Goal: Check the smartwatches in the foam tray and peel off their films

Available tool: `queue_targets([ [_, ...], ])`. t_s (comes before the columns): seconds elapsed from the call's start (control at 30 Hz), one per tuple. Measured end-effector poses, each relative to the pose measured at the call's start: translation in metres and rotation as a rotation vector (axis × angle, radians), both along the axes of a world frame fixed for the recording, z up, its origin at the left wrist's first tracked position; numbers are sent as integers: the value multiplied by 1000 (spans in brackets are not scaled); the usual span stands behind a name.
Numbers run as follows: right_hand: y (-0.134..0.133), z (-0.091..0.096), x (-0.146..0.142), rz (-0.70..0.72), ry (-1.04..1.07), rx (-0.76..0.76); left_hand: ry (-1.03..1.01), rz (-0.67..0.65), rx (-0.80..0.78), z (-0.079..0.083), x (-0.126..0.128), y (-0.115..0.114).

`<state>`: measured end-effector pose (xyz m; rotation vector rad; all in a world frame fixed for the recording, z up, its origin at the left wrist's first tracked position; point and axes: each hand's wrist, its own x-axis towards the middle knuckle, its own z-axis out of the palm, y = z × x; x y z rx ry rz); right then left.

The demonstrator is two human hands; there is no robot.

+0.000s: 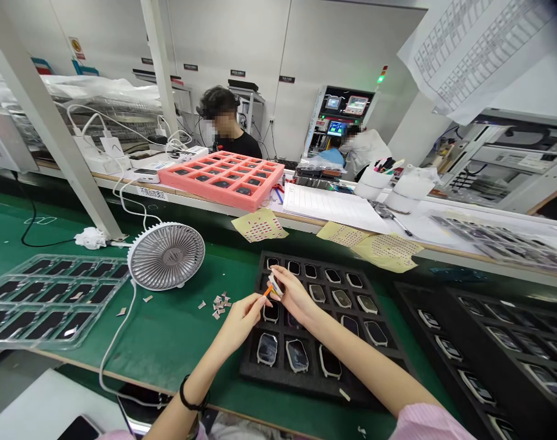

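Observation:
My left hand (242, 319) is closed in a pinch on a thin orange tool (268, 291), whose far end meets a small watch case (275, 285). The case is light-coloured and held tilted between the fingers of my right hand (293, 294), which partly hide it. Both hands are above the left side of a black foam tray (278, 384). Square watch cases with dark faces sit in its pockets, among them a watch case (297, 355) in the front row. My right forearm covers some of the pockets.
A white fan (167, 255) stands left of my hands, near scattered small tabs (220, 304). A clear tray (54, 299) of dark screens lies further left. More black foam trays (447, 348) are at right. A pink foam tray (223, 177) rests on the shelf; a person (232, 131) sits behind.

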<state>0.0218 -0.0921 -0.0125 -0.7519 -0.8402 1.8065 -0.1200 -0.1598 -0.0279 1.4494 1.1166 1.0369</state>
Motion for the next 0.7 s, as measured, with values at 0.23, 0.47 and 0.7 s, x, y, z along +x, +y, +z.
queue_targets([
  [0.23,-4,5,0,-8,-1,-10,27,-33,15,-1,3,-2],
  [0.47,-4,5,2,69,44,-37,36,-27,13,0,5,-4],
  [0.7,-3,5,4,200,2,-3,27,-40,28,-2,6,-2],
])
